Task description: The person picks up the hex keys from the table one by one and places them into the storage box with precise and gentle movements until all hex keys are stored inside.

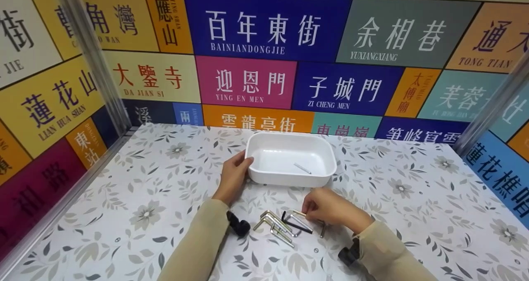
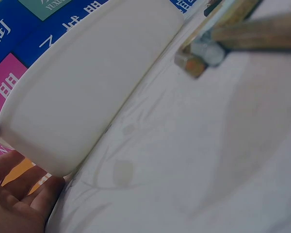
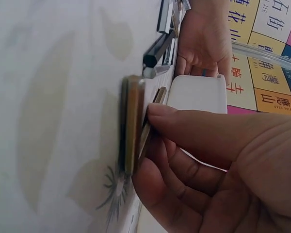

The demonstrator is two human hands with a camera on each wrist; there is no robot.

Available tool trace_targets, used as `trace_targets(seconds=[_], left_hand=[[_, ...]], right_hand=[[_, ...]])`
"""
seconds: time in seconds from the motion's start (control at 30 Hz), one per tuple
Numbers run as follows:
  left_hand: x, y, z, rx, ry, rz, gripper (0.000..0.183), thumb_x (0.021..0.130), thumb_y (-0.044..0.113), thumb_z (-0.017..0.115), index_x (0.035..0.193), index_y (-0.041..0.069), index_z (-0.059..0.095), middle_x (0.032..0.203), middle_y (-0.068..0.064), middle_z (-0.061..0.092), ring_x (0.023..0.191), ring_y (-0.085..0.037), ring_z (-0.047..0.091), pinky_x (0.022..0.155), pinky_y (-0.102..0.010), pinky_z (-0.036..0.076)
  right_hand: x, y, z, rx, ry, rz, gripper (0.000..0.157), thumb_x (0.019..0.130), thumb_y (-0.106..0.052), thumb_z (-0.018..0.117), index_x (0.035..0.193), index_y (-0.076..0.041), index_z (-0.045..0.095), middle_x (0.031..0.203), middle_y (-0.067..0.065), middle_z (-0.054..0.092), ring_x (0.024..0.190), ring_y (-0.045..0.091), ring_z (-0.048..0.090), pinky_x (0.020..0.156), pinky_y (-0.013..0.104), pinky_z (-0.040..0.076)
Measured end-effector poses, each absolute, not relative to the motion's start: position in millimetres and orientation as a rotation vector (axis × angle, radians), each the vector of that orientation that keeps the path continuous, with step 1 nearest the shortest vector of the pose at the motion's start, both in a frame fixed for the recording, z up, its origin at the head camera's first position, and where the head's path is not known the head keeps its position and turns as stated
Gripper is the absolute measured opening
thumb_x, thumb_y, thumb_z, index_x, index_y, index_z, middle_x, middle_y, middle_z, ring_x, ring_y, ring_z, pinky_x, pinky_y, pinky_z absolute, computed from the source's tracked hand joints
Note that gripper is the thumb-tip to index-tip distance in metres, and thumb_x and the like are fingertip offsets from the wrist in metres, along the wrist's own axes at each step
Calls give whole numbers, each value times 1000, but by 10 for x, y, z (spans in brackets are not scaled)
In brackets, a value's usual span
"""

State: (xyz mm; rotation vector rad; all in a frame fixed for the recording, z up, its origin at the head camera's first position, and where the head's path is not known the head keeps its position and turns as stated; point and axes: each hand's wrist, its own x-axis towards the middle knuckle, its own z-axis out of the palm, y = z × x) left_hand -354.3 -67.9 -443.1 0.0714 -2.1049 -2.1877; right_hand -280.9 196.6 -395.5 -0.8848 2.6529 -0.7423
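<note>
I saw a silvery rod inside the white tray; L-shaped hex keys, one black, lay jumbled nearby on the desk.

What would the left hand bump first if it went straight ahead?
Probably the white tub: the left hand already holds its side, so nothing seems to stand between them.

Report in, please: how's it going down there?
Left hand holds white tub. Right hand pinches hex key beside other keys. Silver rod inside tub. No obstacle visible between right hand and tub.
</note>
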Motion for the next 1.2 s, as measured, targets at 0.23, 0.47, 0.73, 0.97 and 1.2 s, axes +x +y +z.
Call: trace_targets(seconds=[0.23, 0.47, 0.73, 0.97, 1.2], left_hand=[[-3545, -678, -4414, 117, -2124, -2187, 54, 96, 22, 61, 147, 8, 52, 147, -13, 57, 131, -26, 59, 111, -37, 48], [-3533, -683, -4400, 144, -2142, -2200, 56, 96, 25, 60, 149, 10, 50, 149, -11, 56, 132, -25, 59, 111, -37, 48], [-3546, -682, -4424, 96, -2100, -2222, 54, 96, 23, 60, 148, 8, 51, 149, -14, 56, 131, -27, 60, 109, -37, 50], [-3549, -664, -4438, 58, -2001, -2239, 51, 95, 14, 60, 143, -1, 54, 143, -19, 60, 129, -29, 60, 110, -38, 49], [-3536, -669, -4429, 81, -2065, -2189, 52, 95, 17, 60, 144, 3, 54, 144, -17, 60, 130, -27, 60, 110, -38, 49]], right_hand=[[-2775, 1934, -3961, -950, 2715, -647, 8, 80, 3, 69, 80, -5, 71, 69, 0, 65, 61, 3, 48, 57, 20, 42], [-2766, 1926, -3955, -966, 2743, -624, 10, 84, 2, 65, 89, -4, 70, 78, 3, 68, 65, 4, 52, 61, 21, 46], [-2790, 1943, -3942, -947, 2758, -655, 6, 88, -2, 66, 92, -4, 71, 78, 2, 68, 67, 2, 52, 64, 21, 46], [-2780, 1939, -3926, -972, 2783, -667, 5, 87, -3, 69, 88, -8, 70, 81, 1, 68, 75, 5, 56, 70, 24, 48], [-2800, 1942, -3958, -980, 2788, -677, 4, 87, -5, 71, 89, -8, 70, 79, 0, 68, 73, 5, 55, 69, 25, 48]])
